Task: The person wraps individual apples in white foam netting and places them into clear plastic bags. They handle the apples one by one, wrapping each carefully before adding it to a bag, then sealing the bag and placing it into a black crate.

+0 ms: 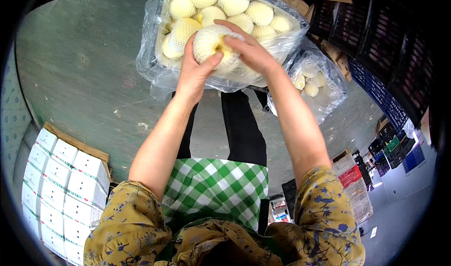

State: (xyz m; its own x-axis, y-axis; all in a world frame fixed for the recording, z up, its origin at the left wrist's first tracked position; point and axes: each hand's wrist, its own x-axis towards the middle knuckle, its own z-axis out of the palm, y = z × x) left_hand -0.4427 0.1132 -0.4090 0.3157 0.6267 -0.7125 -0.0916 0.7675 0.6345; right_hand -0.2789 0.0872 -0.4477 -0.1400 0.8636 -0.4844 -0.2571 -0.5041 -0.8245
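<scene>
Head view, my left hand (194,72) and right hand (256,53) clasped round one net-sleeved fruit (206,41), above a plastic-lined crate (159,18), its far edge cut off, print on stacked white boxes (58,174) too small to read.

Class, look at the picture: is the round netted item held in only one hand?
No: the left hand and the right hand both hold the round netted item.

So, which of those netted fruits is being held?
The fruit between the left hand and right hand, a yellow patch showing; the other fruits in the crate are in neither hand.
</scene>
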